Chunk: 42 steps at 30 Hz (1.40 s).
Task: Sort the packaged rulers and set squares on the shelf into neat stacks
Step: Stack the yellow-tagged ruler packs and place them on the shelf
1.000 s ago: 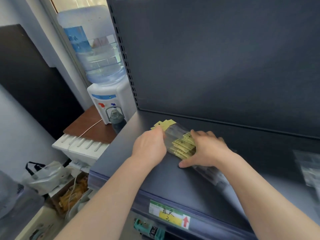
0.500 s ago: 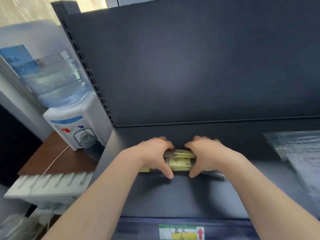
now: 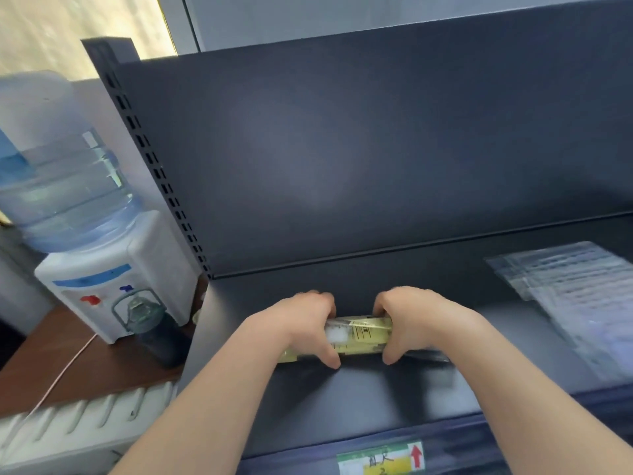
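Observation:
A bundle of packaged rulers (image 3: 360, 335) with yellow card labels in clear sleeves lies lengthwise on the dark shelf (image 3: 359, 399), near its left end. My left hand (image 3: 301, 323) grips the bundle's left part, thumb in front and fingers curled behind. My right hand (image 3: 414, 320) grips its right part the same way. The bundle's ends are hidden under my hands. A second pile of clear packaged items (image 3: 568, 296), blurred, lies on the shelf at the right.
The shelf's dark back panel (image 3: 342, 149) rises right behind my hands. A water dispenser (image 3: 109, 279) with a big bottle stands on a brown table (image 3: 51, 365) left of the shelf. A yellow and green label (image 3: 380, 461) is on the shelf's front edge.
The bundle has turned from slanted to lying along the shelf, and both hands now clasp it from the two sides. The view has swung to the right and upward.

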Tool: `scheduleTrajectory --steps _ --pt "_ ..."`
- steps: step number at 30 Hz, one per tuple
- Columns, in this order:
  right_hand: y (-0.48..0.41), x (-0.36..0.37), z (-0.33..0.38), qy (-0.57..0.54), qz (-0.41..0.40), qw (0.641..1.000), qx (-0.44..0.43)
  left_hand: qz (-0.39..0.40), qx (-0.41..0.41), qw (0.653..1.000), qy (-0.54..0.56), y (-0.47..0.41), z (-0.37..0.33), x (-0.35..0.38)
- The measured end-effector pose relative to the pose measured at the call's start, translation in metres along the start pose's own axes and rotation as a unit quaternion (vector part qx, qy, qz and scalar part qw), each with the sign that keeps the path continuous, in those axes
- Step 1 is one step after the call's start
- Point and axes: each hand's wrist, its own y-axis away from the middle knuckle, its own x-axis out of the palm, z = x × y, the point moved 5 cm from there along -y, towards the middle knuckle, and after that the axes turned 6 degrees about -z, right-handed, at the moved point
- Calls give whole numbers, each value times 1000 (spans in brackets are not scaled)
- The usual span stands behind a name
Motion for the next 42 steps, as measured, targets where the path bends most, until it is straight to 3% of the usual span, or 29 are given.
scheduleTrajectory --steps 3,11,18,22,28,33,42 --pt "8 3 8 36 4 999 -11 -3 10 1000 -5 7 2 0" --pt "23 8 11 4 46 998 36 30 13 999 -10 26 3 2" --pt "34 12 16 21 35 999 30 23 34 999 5 34 -5 5" --pt "36 11 18 -10 3 999 33 -14 43 999 -14 38 -9 1" --pt "35 1 30 57 -130 990 9 -95 54 989 -104 41 -7 -8" --pt "37 -4 37 67 -169 983 12 -166 65 976 -122 46 -6 -18" --pt "36 -5 44 66 -97 993 5 -66 65 993 -76 45 -1 -15"
